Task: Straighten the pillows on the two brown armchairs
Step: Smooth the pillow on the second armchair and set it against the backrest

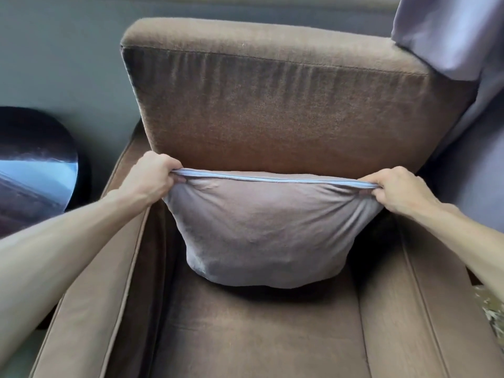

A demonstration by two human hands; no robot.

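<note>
Velvety grey pillow (268, 230) stands on the brown armchair (272, 110) seat against its backrest. Left hand (148, 177) and right hand (399, 190) each pinch a top corner, fingers closed on bunched fabric. Sagging folds suggest a soft, light, loosely filled cushion, best gripped at the piped corners.

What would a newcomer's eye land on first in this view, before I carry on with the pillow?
First, the grey pillow at the centre, stretched by its top corners in front of the backrest of the brown armchair. The left hand pinches one corner and the right hand the other, pulling the top seam taut. Then the round dark glossy table at far left, and the grey curtain at upper right.
</note>
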